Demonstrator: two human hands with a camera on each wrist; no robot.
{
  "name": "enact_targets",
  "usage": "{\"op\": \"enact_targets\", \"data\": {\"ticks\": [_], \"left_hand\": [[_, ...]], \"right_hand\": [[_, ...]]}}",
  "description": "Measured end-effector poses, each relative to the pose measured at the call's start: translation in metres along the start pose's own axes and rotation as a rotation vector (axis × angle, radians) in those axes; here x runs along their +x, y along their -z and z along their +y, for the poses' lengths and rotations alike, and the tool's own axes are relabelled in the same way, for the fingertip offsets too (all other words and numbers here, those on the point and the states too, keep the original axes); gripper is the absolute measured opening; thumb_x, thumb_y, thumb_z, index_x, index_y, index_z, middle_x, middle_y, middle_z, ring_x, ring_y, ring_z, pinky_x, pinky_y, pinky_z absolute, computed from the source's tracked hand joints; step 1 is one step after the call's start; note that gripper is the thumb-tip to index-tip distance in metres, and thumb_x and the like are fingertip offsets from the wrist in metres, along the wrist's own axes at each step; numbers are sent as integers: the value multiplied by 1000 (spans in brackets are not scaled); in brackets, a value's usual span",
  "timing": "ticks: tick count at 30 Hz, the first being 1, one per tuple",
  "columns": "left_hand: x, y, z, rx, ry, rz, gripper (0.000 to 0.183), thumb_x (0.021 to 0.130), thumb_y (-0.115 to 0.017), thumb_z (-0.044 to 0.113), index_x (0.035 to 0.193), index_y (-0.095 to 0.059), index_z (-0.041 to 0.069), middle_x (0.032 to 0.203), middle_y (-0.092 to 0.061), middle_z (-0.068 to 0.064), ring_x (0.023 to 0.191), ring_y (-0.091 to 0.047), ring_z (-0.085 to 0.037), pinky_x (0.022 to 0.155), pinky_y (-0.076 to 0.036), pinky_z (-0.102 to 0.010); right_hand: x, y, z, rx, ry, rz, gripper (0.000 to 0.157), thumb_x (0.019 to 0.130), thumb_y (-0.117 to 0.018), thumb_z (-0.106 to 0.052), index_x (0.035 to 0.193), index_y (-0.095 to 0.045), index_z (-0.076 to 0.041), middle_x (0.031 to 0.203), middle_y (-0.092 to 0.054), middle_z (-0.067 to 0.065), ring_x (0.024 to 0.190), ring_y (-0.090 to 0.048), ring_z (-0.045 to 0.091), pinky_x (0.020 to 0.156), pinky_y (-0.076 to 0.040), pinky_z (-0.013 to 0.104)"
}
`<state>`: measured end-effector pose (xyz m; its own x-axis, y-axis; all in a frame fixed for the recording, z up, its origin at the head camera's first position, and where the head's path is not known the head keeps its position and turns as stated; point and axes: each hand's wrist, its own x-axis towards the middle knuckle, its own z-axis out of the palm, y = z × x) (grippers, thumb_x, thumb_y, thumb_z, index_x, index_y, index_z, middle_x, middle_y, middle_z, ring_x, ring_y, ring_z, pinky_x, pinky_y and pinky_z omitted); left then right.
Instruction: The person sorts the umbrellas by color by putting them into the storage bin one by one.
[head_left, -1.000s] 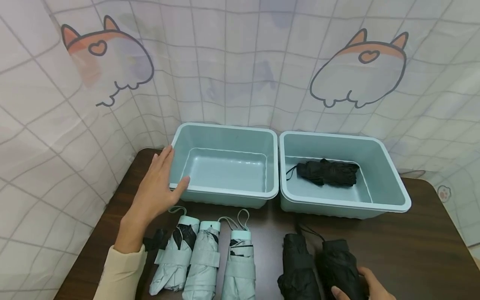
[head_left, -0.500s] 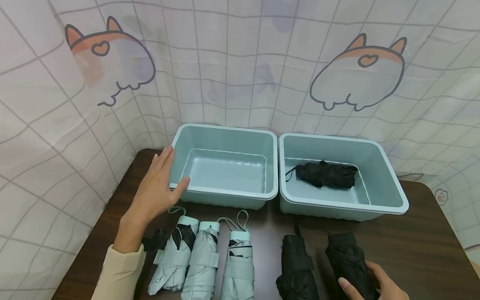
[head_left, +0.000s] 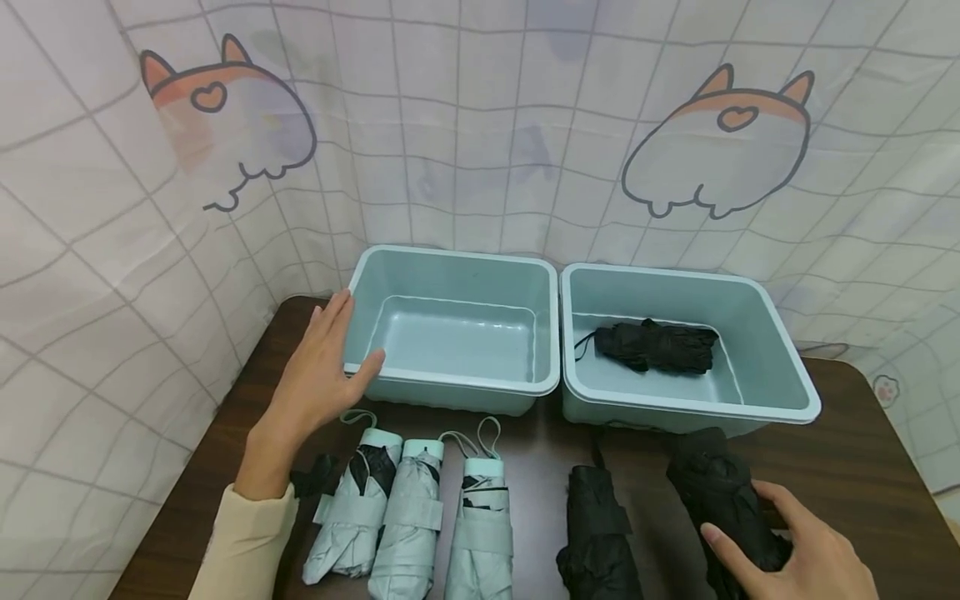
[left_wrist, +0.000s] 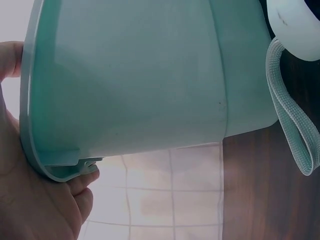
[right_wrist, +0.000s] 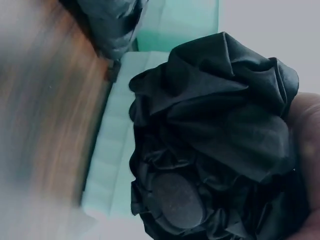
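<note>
My left hand (head_left: 315,375) rests at the left corner of the left light-blue bin (head_left: 457,381), fingers straight along its side and thumb over the front rim. The left wrist view shows the hand (left_wrist: 40,195) against the rim. At the lower right, my right hand (head_left: 813,550) grips a folded black umbrella (head_left: 723,492) between thumb and fingers, tilted over the table. Its bunched cloth and round end fill much of the right wrist view, where the umbrella (right_wrist: 210,125) hides most of the hand. Another black umbrella (head_left: 597,525) lies to its left.
Three folded pale-green umbrellas (head_left: 480,533) with wrist loops lie in front of the left bin. The right bin (head_left: 690,408) holds one black umbrella (head_left: 656,346). A patterned curtain (head_left: 480,125) hangs behind the brown table (head_left: 885,450).
My right hand has moved the gripped black umbrella rightward and forward, away from the other black one, its far end now reaching the right bin's front. My left hand has stayed at the left bin.
</note>
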<state>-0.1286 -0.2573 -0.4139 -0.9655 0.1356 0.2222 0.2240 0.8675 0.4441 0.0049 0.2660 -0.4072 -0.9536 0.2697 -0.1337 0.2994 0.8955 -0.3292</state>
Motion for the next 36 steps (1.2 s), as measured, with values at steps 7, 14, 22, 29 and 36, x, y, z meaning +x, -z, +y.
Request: {"op": "enact_targets", "data": {"ticks": [7,14,22,29,36], "left_hand": [[4,2,0,2,2,-4,87,104,-58,45,168,-20,0,177,-18,-21,163,-15,-52,130,-20,-68],[0,-2,-3,-4,-2,9,88,104,-58,45,168,-20,-1,176,-19,-22,162,-16,-53,128,-22,-71],[0,-5,0,-20,-9,18,87,104,-59,43,168,-20,-1,176,-19,-22,162,-16,-54,128,-22,-71],[2,-7,-2,-25,-15,32,87,104,-60,43,167,-21,-2,177,-19,-21,162,-15,-54,128,-22,-71],[1,-6,-1,-23,-9,33,86,104,-60,42,167,-21,-1,176,-20,-21,161,-17,-55,127,-22,-71]], "right_hand": [[9,23,-6,10,134,85,87,86,-81,-57,139,-56,7,115,-70,40,88,-72,50,61,-56,58],[30,46,-3,12,262,158,86,85,-86,-50,138,-55,11,124,-62,44,83,-70,52,61,-55,61],[58,70,1,96,434,287,81,76,-95,-36,135,-61,7,115,-69,39,80,-73,39,55,-49,29],[84,88,-9,103,543,265,81,75,-96,-34,137,-62,7,117,-70,37,84,-72,33,60,-42,10],[106,95,-20,8,600,203,85,78,-93,-40,141,-59,7,122,-69,38,91,-71,53,63,-56,51]]}}
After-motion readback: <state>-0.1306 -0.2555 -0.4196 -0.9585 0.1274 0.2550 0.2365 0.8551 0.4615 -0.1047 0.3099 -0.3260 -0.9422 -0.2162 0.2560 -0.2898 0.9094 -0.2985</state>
